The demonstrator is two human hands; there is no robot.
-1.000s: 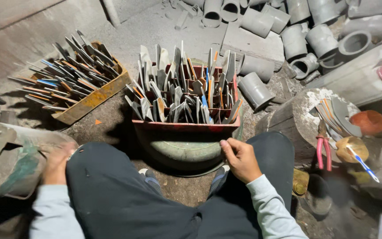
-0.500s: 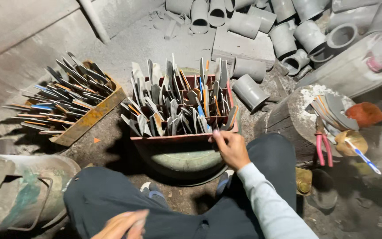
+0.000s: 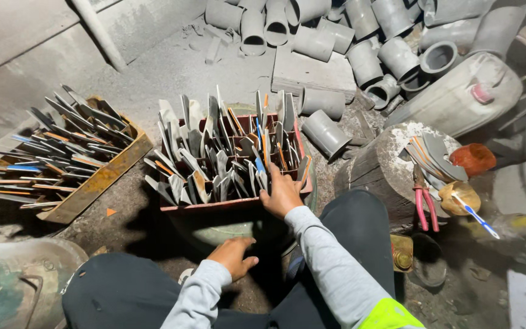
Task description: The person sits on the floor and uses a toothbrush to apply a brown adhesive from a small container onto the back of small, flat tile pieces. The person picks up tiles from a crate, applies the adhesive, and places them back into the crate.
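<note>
1. Right hand [image 3: 282,194]: rests on the near rim of the red crate [image 3: 232,206], palm down, fingers bent and reaching in among the metal blades [image 3: 223,149]; whether the fingertips pinch one blade cannot be told.
2. Left hand [image 3: 234,256]: lies below and to the left of the right hand, in front of the crate, fingers loosely curled, gripping nothing; it rests near the person's dark-trousered knee [image 3: 126,292].
3. Red crate: directly ahead of both hands, seated on a round greenish drum [image 3: 214,231]; the blades stand upright and tilted in its compartments, some with orange or blue edges.
4. Wooden tray [image 3: 101,180]: well to the left of the left hand, tilted, holding a fan of similar blades [image 3: 50,152] that point leftward.
5. Wooden stump [image 3: 375,167]: just right of the right hand; on its top lie curved metal pieces [image 3: 436,155], red-handled pliers [image 3: 424,204] and a blue-handled tool [image 3: 473,213].
6. Orange bowl [image 3: 473,158]: at the far right edge of the stump.
7. Grey pipe sections [image 3: 336,36]: heaped beyond the crate, far from both hands; one [image 3: 326,133] lies just beside the crate's right corner.
8. Pale jerrycan [image 3: 458,97]: on its side, beyond the stump.
</note>
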